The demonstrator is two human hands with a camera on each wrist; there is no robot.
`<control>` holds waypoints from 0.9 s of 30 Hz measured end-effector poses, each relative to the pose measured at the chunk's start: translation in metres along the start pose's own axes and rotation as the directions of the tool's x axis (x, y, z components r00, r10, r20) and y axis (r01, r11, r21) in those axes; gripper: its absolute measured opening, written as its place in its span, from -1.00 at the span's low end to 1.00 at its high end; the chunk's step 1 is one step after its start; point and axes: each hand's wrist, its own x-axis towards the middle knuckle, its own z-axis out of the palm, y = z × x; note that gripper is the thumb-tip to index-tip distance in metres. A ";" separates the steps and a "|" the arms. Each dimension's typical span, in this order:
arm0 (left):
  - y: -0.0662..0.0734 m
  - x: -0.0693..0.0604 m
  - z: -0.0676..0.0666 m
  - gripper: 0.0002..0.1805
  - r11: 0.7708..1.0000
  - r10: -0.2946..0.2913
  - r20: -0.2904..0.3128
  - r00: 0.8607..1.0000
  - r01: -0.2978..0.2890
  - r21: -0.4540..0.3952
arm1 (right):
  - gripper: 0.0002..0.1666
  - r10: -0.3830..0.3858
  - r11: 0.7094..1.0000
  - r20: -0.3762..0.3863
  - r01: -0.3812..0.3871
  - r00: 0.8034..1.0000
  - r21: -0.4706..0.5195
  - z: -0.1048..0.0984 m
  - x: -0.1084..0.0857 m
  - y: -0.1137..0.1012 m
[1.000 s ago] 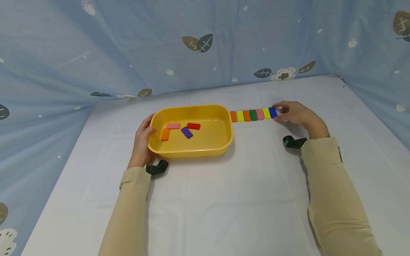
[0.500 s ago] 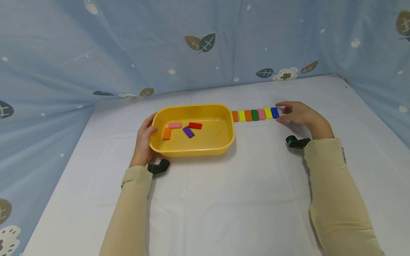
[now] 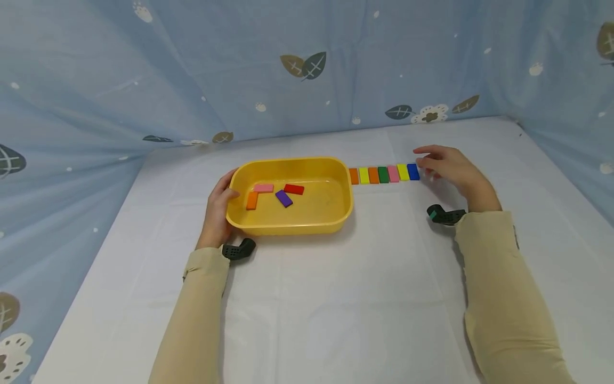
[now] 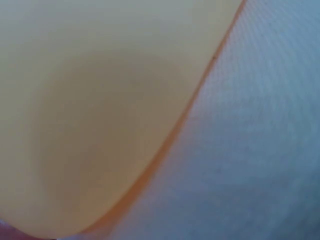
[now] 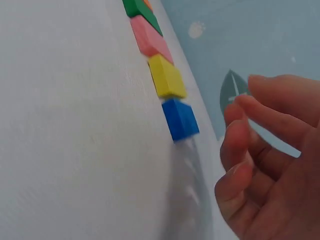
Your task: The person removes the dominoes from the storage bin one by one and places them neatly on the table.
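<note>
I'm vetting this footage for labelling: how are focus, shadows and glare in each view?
Head: fairly sharp, soft shadow beside the yellow rounded plastic tray, no harsh glare; left wrist: heavily blurred, little detail readable; right wrist: the blue rectangular block slightly soft but readable, a diffuse shadow on the white cloth below it in the picture.

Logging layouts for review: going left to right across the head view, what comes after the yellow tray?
First orange block, first yellow block, second orange block, green block, pink block, second yellow block, blue block, right hand.
</note>
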 end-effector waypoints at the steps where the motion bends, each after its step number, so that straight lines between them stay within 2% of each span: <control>1: 0.000 -0.001 -0.001 -0.42 1.000 0.002 0.000 1.000 -0.002 -0.001 | -0.33 -0.004 1.000 -0.003 0.004 1.000 -0.004 0.001 0.002 -0.001; 6: 0.000 -0.002 -0.001 -0.42 1.000 0.005 -0.002 1.000 -0.005 -0.003 | -0.42 -0.075 0.996 -0.085 0.070 0.994 -0.051 0.009 0.044 0.032; 8: 0.001 -0.002 -0.001 -0.42 1.000 0.005 -0.002 1.000 -0.005 -0.002 | -0.46 -0.112 0.993 -0.115 0.108 0.987 -0.042 0.013 0.053 0.037; 13: -0.001 0.001 0.000 -0.42 1.000 0.007 0.003 1.000 -0.007 0.002 | -0.50 -0.146 0.989 -0.102 0.149 0.984 0.024 0.021 0.034 0.005; 15: -0.002 0.002 0.000 -0.43 1.000 0.009 0.003 1.000 -0.009 0.005 | -0.52 -0.150 0.988 -0.122 0.152 0.981 0.008 0.027 0.042 0.009; 19: -0.003 0.003 0.000 -0.43 1.000 0.008 -0.001 1.000 -0.008 0.006 | -0.55 -0.197 0.980 -0.184 0.186 0.963 -0.075 0.041 0.064 0.022; 22: -0.003 0.002 0.000 -0.43 1.000 0.007 -0.008 1.000 -0.007 0.006 | -0.56 -0.224 0.973 -0.187 0.209 0.956 -0.096 0.050 0.054 0.002; 25: -0.001 0.001 0.000 -0.43 1.000 0.008 -0.010 1.000 -0.008 0.004 | -0.55 -0.257 0.966 -0.131 0.250 0.957 -0.068 0.055 0.025 -0.039; 27: 0.000 0.000 -0.001 -0.42 1.000 0.005 -0.009 1.000 -0.006 -0.003 | -0.55 -0.293 0.955 -0.094 0.288 0.952 -0.066 0.059 0.008 -0.063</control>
